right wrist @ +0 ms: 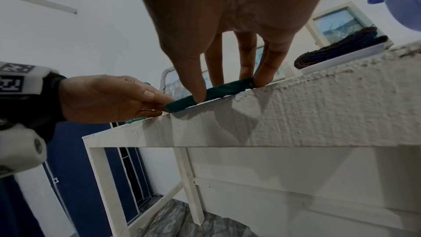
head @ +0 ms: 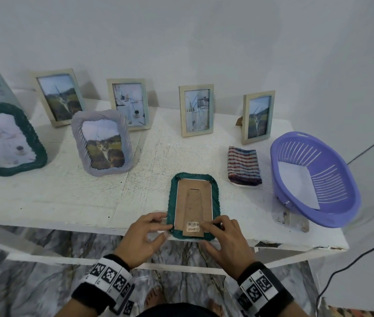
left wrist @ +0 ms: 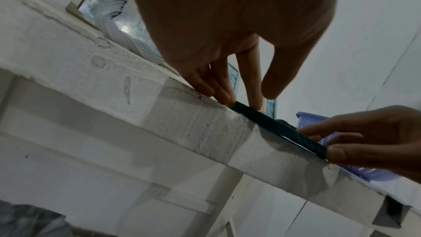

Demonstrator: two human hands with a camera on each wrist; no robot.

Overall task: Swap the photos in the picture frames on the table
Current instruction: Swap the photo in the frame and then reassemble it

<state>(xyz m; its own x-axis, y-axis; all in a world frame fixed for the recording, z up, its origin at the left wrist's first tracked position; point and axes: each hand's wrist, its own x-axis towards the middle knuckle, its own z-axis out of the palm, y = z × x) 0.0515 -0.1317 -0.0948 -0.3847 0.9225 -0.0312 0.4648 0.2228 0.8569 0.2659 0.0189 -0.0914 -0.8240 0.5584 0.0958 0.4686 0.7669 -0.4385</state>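
Observation:
A small green picture frame [head: 171,197] lies face down at the table's front edge, its brown backing board [head: 193,202] with a barcode sticker facing up. My left hand [head: 145,236] presses straight fingers [left wrist: 218,89] on the frame's near left corner [left wrist: 273,125], thumb free. My right hand [head: 227,241] pinches the frame's near rim [right wrist: 227,87] between thumb [right wrist: 193,78] and fingers. A lilac frame [head: 76,133] with a cat photo and a large green frame [head: 28,131] with a cup photo stand to the left.
Several light wooden frames [head: 196,110] stand along the wall at the back. A folded striped cloth [head: 243,165] on a white tray and a purple plastic basket [head: 346,175] with a white sheet sit at the right. The white table [head: 67,197] ends just before my wrists.

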